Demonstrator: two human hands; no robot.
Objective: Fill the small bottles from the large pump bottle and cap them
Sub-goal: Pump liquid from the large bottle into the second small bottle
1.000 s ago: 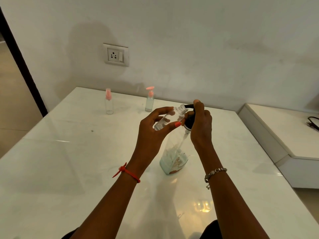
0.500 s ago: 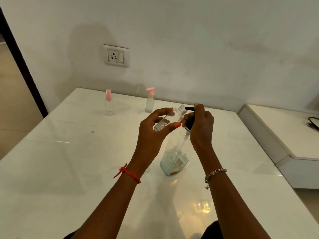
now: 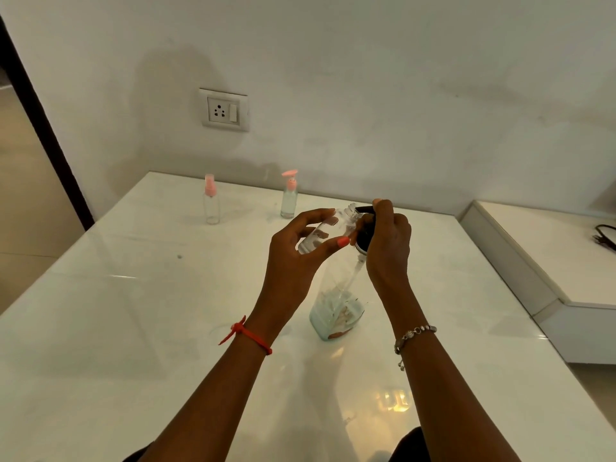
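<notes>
Left fingers (image 3: pixel 313 216) around small bottle (image 3: pixel 321 233), right fingers (image 3: pixel 383 210) around pump (image 3: pixel 365 236) (two capped bottles (image 3: pixel 211 203) (image 3: pixel 289 198) behind).

Pale, faintly stained wall (image 3: pixel 366 78) with white socket plate (image 3: pixel 224 110). Glossy white counter (image 3: pixel 116 328) mirroring a warm glow (image 3: pixel 395 400). Dark door frame (image 3: pixel 43 128), tan floor (image 3: pixel 20 195) at left; white ledge (image 3: pixel 550 261) with black cable (image 3: pixel 605 236) at right.

A single wide-angle camera is riding on the person's head, facing forward and down across the white bench (image 3: pixel 133 328) toward the wall (image 3: pixel 366 78) and its socket (image 3: pixel 224 110). It is looking from close above: both forearms are entering from the bottom edge. The left hand (image 3: pixel 293 258), holding a small bottle (image 3: pixel 320 235), and the right hand (image 3: pixel 388 248), gripping the pump bottle (image 3: pixel 336 315), are sitting near mid-frame. A lower ledge (image 3: pixel 550 255) is showing at right.
</notes>
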